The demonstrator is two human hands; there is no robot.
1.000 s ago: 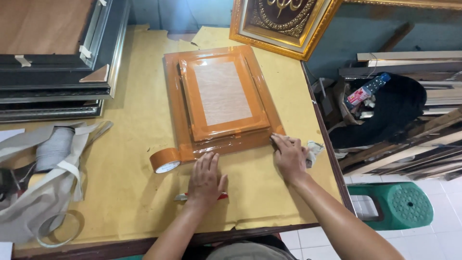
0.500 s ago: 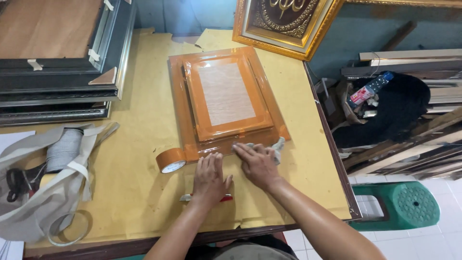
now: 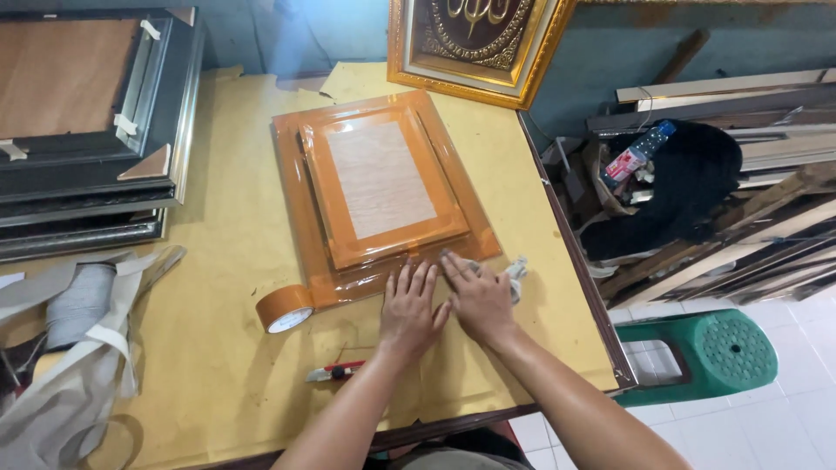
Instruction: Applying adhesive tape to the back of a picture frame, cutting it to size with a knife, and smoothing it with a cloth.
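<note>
Fingers of the left hand lie flat and spread, grasping nothing, pressing the near edge of the taped frame. Right hand sits beside it, touching, its fingers flat over a grey rag at the frame's near right corner; whether they grip the rag, I cannot tell. The frame lies face down on the yellow paper, wrapped in brown tape. A tape roll, joined to the frame's near left corner, stands on its side; a sideways rub could, I judge, tug it and wrinkle the strip. A red cutter lies nearer the person than the frame, close to the left wrist, and a drawn-back arm might knock it.
</note>
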